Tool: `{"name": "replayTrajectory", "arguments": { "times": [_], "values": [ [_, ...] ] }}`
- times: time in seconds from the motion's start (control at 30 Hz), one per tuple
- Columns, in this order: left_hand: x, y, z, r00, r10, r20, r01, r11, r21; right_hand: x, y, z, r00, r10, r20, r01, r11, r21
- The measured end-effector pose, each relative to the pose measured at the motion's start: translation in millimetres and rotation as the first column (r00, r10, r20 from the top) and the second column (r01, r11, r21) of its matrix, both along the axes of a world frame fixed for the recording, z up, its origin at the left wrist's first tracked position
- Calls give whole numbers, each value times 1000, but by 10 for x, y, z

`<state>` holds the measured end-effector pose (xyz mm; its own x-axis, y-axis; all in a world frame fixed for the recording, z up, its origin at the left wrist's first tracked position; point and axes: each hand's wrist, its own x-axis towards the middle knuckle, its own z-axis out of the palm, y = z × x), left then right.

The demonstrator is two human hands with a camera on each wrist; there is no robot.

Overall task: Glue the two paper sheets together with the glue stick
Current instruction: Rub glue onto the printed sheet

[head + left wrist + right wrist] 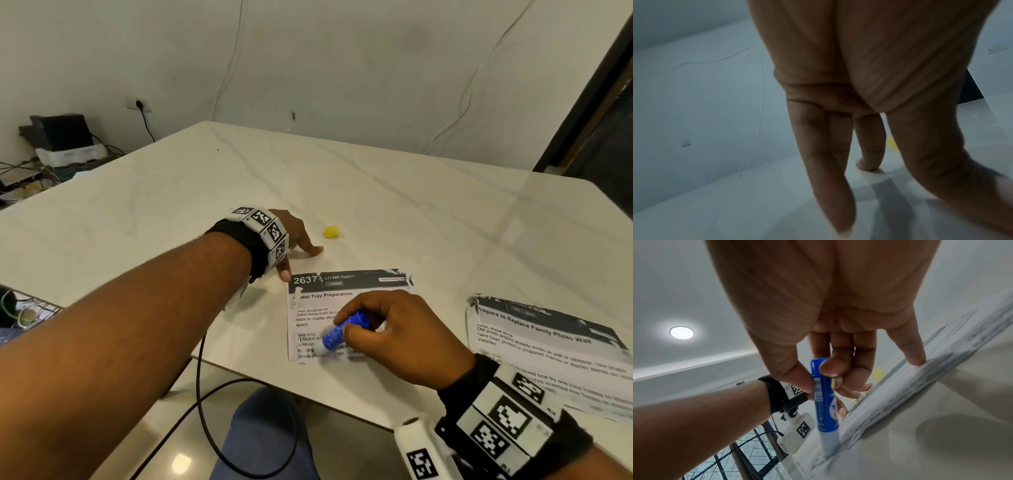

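A small printed sheet [329,301] headed "2637" lies near the table's front edge. My right hand [387,329] grips a blue glue stick [342,334], tilted, with its pale tip pressed on the sheet's lower left part. In the right wrist view the glue stick [823,404] sits between thumb and fingers, and the little finger rests on the sheet [906,400]. My left hand [294,246] rests with straight fingers on the table at the sheet's top left corner, thumb tip at the paper's edge. A second, larger printed sheet [548,349] lies to the right.
A yellow cap [331,232] lies on the white marble table [376,192] just beyond my left hand; a yellow cap [891,142] shows between the fingers. A black cable [202,387] hangs off the front edge. Boxes and wires [61,144] sit left of the table.
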<state>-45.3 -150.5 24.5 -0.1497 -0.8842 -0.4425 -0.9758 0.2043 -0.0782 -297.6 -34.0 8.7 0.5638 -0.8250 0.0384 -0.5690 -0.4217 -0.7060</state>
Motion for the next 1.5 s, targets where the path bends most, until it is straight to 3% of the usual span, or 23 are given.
{"name": "replayTrajectory", "arguments": {
  "times": [0.17,0.4,0.77,0.9,1.0,1.07,1.4,1.5],
  "values": [
    [-28,14,49,1000,13,-10,-13,1000,6,-109,11,23,996,-86,23,86,996,-6],
    [-13,4,22,999,-24,28,24,1000,2,-7,108,-6,1000,1,15,-1,1000,-19],
    [-29,-20,15,1000,-4,18,4,1000,8,-466,15,84,977,-212,11,212,975,-59],
    [-41,-20,28,999,-29,46,29,1000,3,-101,170,204,998,-59,34,61,996,-67],
    [-25,-10,36,999,-29,40,29,1000,12,187,180,210,993,83,-86,-86,996,-33],
    [-15,-4,33,999,-28,29,28,999,18,242,130,228,984,104,-142,-108,994,-16],
    [-37,7,31,999,-34,26,34,999,-1,-490,-97,312,957,-163,-239,158,987,-40],
    [-39,30,47,999,-32,40,32,999,5,-570,-130,343,974,-219,-51,221,974,49]
  ]
}}
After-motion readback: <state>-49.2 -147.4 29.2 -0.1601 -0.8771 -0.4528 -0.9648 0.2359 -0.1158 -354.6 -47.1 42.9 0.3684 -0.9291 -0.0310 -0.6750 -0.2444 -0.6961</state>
